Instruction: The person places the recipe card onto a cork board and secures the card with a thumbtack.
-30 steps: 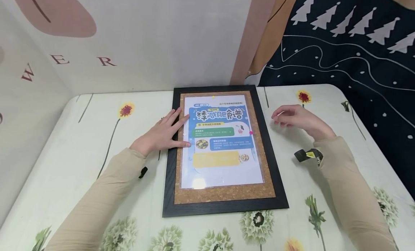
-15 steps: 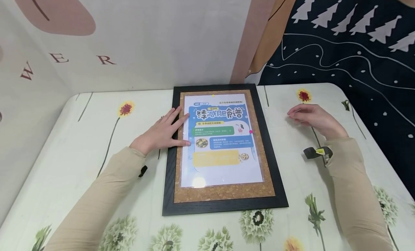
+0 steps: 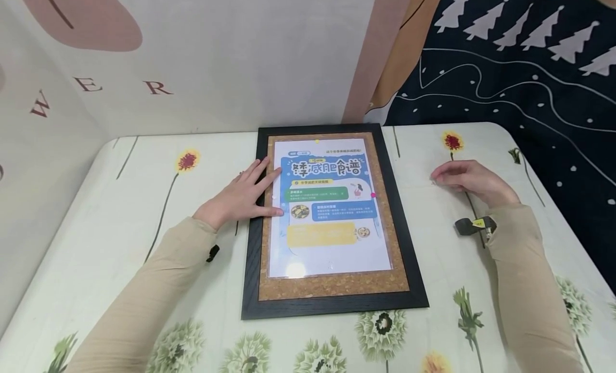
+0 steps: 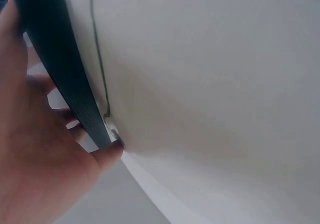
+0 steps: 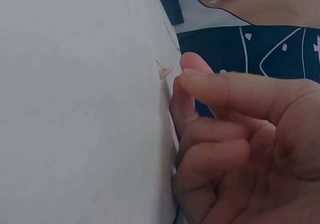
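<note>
A black-framed cork board point(image 3: 337, 287) lies on the table, with a printed, glossy poster point(image 3: 332, 258) over its cork. My left hand point(image 3: 236, 199) is spread across the board's left edge, its fingertips resting on the poster's left margin. In the left wrist view, the dark frame side point(image 4: 75, 79) runs beside that hand. To the right of the board, my right hand point(image 3: 471, 181) is low over the tablecloth with loosely curled fingers. Just off its thumb and index tips is a tiny pale pinkish pointed thing point(image 5: 165, 71), too small to name.
A yellow dot point(image 3: 317, 141) marks the poster's top edge and a magenta one point(image 3: 372, 195) its right edge. Flower-printed cloth point(image 3: 120, 202) covers the table. A pale wall drape point(image 3: 231, 57) and a navy tree-patterned cloth point(image 3: 500, 94) hang behind.
My right hand has moved right, away from the board, then come down slightly towards the tablecloth. My left hand and the board have stayed where they were.
</note>
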Demonstrator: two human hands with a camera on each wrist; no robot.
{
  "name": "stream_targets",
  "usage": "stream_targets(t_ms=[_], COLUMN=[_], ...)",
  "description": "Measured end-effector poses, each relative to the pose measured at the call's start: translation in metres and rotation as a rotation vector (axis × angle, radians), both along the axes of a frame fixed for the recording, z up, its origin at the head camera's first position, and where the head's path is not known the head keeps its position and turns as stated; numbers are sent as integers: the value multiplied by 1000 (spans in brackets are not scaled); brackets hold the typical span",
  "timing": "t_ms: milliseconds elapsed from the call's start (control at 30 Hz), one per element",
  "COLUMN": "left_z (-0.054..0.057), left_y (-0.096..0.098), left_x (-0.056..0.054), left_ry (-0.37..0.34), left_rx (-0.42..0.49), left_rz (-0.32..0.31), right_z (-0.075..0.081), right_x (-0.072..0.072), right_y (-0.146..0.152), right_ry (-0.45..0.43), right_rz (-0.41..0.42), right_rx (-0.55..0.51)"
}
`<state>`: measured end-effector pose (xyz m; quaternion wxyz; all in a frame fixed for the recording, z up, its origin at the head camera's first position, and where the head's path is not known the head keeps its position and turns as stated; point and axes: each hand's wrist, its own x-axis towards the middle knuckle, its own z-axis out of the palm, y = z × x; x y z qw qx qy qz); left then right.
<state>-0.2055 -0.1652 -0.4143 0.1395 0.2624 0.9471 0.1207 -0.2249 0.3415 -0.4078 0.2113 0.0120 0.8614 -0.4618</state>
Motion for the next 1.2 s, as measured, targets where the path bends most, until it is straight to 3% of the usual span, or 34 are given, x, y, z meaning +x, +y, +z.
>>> stream_targets(t_ms=[200,533,667,900,1200], left_z=[0,1,2,2,1], left_y=[-1,0,1,1,1], left_x=[0,0,0,0,0], left_ry=[-2,-2,-4,1,5], left_rx=[-2,4,3,3,0], left_rz=[2,-1,2,-1,-3], right_z=[-2,-3,-3,-3,-3], right_x=[-2,-9,-8,-1,1], right_y=[2,1,0,0,7], right_ry=[-1,10,24,65,75], right_rz=[28,117,108,75,150], right_rx=[-5,115,134,82,-71])
